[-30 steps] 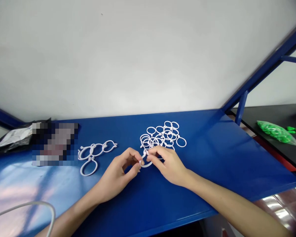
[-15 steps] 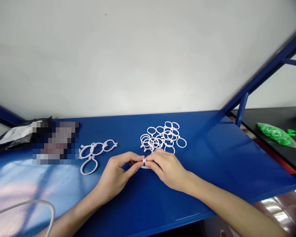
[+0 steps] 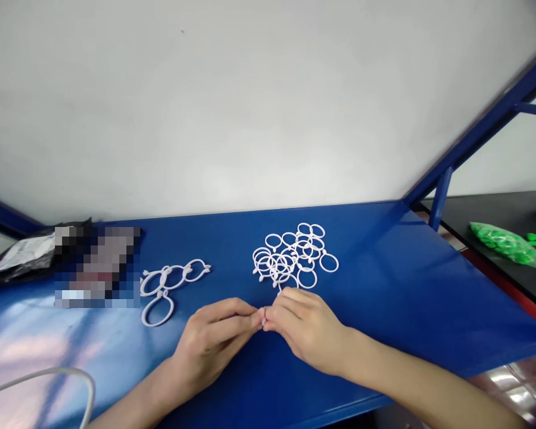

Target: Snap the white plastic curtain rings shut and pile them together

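My left hand [image 3: 221, 336] and my right hand [image 3: 308, 328] meet fingertip to fingertip low over the blue table. Both pinch a small white plastic ring [image 3: 264, 321]; only a bit of it shows between the fingertips, the rest being hidden. Just beyond my right hand lies a loose pile of white rings [image 3: 329, 271], thin, each with a small knob-like clasp. To the left of my left hand is a group of thicker-looking white rings [image 3: 154, 325], overlapping or linked, with clasps on them.
A black plastic package [image 3: 40, 253] with a white label lies at the left back, beside a blurred-out item [image 3: 102, 262]. A pale cable [image 3: 49, 372] crosses the lower left. Right of the blue table [image 3: 375, 250], a clear bag of green pieces [image 3: 504, 241] rests on a dark surface.
Both hands have moved a little nearer to me, still pinched together. The ring's curved edge, seen earlier below the fingertips, is now hidden. The view has shifted slightly.
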Motion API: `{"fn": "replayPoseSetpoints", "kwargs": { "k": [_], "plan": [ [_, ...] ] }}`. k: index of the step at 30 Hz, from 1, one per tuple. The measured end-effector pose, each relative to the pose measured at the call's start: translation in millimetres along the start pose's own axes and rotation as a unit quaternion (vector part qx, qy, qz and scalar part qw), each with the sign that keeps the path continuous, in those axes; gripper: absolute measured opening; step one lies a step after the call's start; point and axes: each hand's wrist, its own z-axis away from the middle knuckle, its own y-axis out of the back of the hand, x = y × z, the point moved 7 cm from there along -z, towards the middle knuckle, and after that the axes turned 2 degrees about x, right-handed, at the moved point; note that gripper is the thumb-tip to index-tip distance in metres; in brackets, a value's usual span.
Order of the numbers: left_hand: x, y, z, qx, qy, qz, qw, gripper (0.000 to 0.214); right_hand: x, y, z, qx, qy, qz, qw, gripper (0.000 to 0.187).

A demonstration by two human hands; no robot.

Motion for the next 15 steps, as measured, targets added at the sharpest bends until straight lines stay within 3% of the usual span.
{"fn": "replayPoseSetpoints", "kwargs": {
  "k": [5,8,10,12,15],
  "plan": [
    [-7.3,-2.9,-1.6,-0.025,-0.018,-0.037,0.999,0.016,6.4,-3.9,-3.8,0.011,-0.002,0.025,1.0,0.035],
    [-16.5,6.5,-6.7,-0.005,-0.032,-0.162,0.986,0.015,18.8,0.3,-8.8,0.014,-0.013,0.028,0.999,0.028],
    [-31.0,20.8,-9.8,0.025,0.001,-0.295,0.955,0.021,33.6,8.2,-10.4,0.027,-0.032,0.03,0.999,0.023],
    [-52.7,37.1,-9.8,0.027,0.071,-0.42,0.904,0.03,54.0,20.1,-9.2,0.06,-0.075,0.06,0.994,0.02],
    [-87.9,51.1,-2.9,-0.048,0.167,-0.52,0.836,0.039,81.9,28.8,-5.0,0.063,-0.131,0.094,0.985,0.015]
  ]
}}
